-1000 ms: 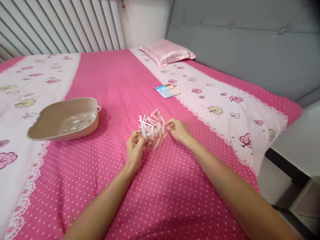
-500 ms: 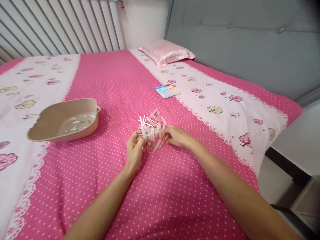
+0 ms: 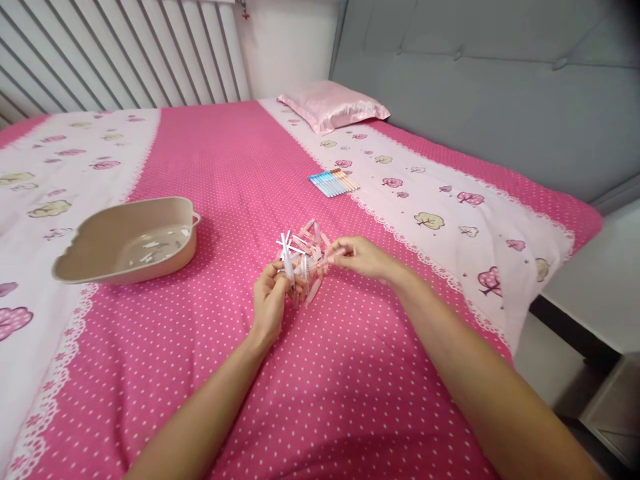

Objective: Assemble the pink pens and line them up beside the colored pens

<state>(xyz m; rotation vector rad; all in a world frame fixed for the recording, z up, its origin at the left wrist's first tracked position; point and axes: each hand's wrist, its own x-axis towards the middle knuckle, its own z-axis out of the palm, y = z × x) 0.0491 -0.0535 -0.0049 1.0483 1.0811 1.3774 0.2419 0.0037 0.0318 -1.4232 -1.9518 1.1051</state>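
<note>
My left hand (image 3: 270,297) is closed around a slim whitish pen barrel (image 3: 289,265), which stands up out of the fingers; other thin pieces near the fingertips are hard to make out. A loose heap of pink and white pen parts (image 3: 313,288) lies on the bedspread just beyond and beside this hand. At the heap's right side, my right hand (image 3: 361,257) pinches a slender pink pen part (image 3: 336,254), held slightly above the pile. Its far end overlaps the heap, so its full shape is unclear.
A beige basin (image 3: 90,230) with small white pieces inside stands to the left. Farther back, a row of blue and orange pens (image 3: 334,182) lies side by side. A pink pillow (image 3: 333,107) rests by the grey headboard (image 3: 475,87). The bed's edge drops off at right.
My right hand reached down into the right side of the heap, then rose a little with a pink pen part in its fingers. The left hand has stayed nearly still.
</note>
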